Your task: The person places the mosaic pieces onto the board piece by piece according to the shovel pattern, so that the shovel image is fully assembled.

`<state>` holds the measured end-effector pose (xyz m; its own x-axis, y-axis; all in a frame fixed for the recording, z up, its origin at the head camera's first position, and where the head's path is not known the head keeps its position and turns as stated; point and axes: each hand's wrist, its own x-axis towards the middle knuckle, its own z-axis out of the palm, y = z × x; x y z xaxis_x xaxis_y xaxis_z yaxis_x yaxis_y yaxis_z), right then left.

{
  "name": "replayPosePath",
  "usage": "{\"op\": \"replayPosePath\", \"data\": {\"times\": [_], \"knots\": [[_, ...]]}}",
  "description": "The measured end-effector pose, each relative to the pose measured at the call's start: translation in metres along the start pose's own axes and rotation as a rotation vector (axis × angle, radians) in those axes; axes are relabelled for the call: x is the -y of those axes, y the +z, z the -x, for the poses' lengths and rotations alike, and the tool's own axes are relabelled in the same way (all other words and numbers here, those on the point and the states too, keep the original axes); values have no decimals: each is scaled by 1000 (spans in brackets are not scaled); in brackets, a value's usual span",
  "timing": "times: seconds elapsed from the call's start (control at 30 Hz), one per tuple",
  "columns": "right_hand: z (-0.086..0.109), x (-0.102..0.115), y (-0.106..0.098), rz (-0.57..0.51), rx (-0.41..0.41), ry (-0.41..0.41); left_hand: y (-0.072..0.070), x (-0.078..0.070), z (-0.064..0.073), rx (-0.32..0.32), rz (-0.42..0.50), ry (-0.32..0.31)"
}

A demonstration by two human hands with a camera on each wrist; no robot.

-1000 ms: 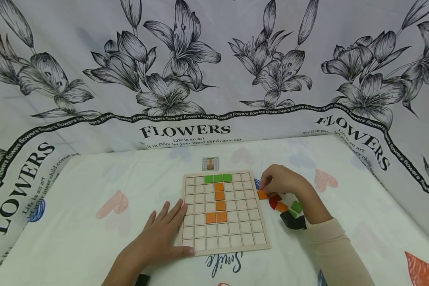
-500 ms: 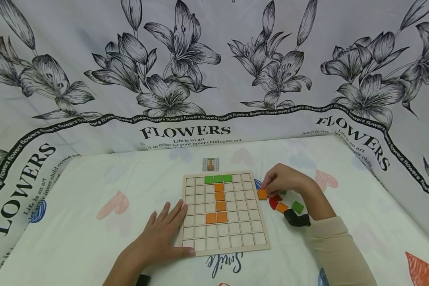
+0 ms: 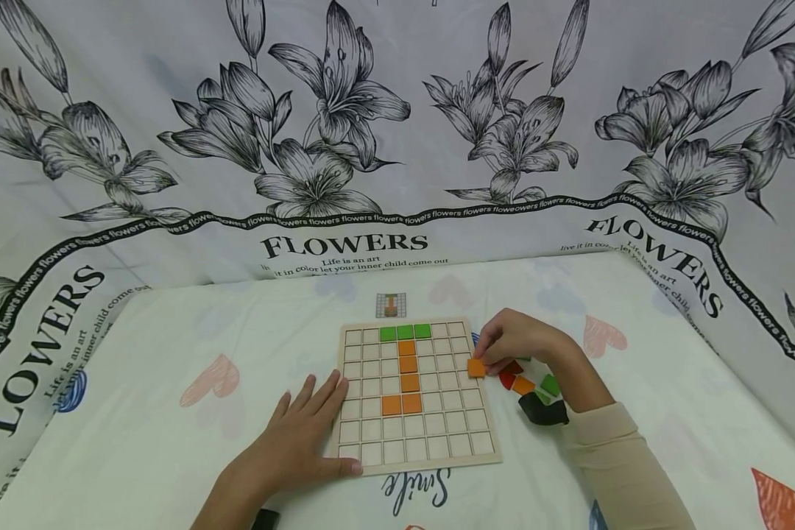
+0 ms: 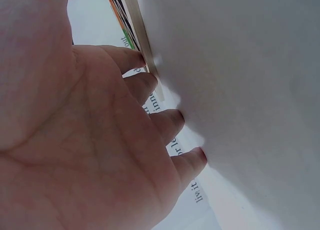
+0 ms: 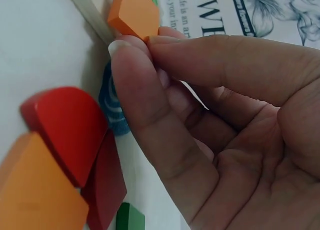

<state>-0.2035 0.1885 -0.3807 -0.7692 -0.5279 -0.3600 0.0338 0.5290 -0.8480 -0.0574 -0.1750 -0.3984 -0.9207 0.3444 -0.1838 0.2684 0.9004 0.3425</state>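
Observation:
My right hand pinches an orange square tile between thumb and fingertip, at the right edge of the wooden grid board. The right wrist view shows the same orange tile gripped by one corner. My left hand lies with fingers spread at the board's left side, thumb near the lower left corner; in the left wrist view its fingers reach the board's edge. On the board, green tiles line the top row, with orange tiles in a column below and another beside the lowest.
Right of the board lie loose pieces: red pieces, an orange piece and green pieces. A black wristband is on the right wrist. A small pattern card lies beyond the board on the printed cloth.
My right hand has lifted the orange tile from beside the board and moved it left onto the board's right edge. The left hand stays in place.

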Motion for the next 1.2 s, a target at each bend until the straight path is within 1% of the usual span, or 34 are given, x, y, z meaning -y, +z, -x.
{"op": "replayPosePath", "data": {"times": [0.27, 0.47, 0.67, 0.87, 0.97, 1.2], "knots": [[-2, 4, 7, 7, 15, -15, 0, -1, -1, 7, 1, -8], [-4, 8, 12, 16, 4, 3, 0, 0, 0, 8, 12, -3], [-5, 13, 20, 42, 4, -9, -1, -1, 0, 11, 10, -4], [-6, 18, 29, 35, -1, -14, -2, -1, 0, 18, 9, -10], [-7, 21, 34, 34, 15, -21, -2, -1, -1, 19, 8, -10], [-9, 26, 45, 71, 63, -48, -1, -1, -1, 15, 11, -10]]}}
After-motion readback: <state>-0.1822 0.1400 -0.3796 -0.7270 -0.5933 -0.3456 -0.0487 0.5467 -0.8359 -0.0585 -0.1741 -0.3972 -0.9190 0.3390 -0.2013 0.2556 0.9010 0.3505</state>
